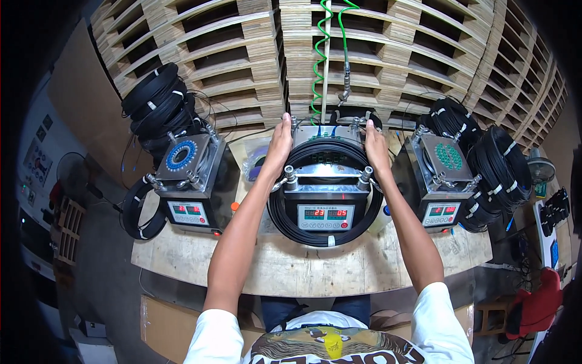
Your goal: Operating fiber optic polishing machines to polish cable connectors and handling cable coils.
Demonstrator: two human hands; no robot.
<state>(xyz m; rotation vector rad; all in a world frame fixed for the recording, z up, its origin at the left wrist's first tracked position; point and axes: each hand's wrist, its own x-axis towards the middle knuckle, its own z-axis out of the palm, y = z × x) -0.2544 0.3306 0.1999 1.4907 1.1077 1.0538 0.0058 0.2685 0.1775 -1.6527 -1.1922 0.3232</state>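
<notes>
My two hands flank the middle bench machine, which looks like a fibre-connector polishing machine [291, 209] with a lit red digital display. My left hand [279, 144] is closed at the left edge of its square metal plate [316, 131], thumb side up by the far corner post. Likewise my right hand [376, 148] is closed at the plate's right edge. Most of the fingers are hidden behind the sides. A coil of black cable [330, 241], tied with white bands, rests around the machine's front and over the plate's near part. Green connectors show dimly inside the coil.
Similar machines stand left [188, 200] and right [439, 200], with blue and green connectors in their plates. Black cable coils [159, 100] are heaped beside both. Wooden pallets [242, 54] rise behind the table [285, 267]. A green air hose [319, 54] hangs at the back.
</notes>
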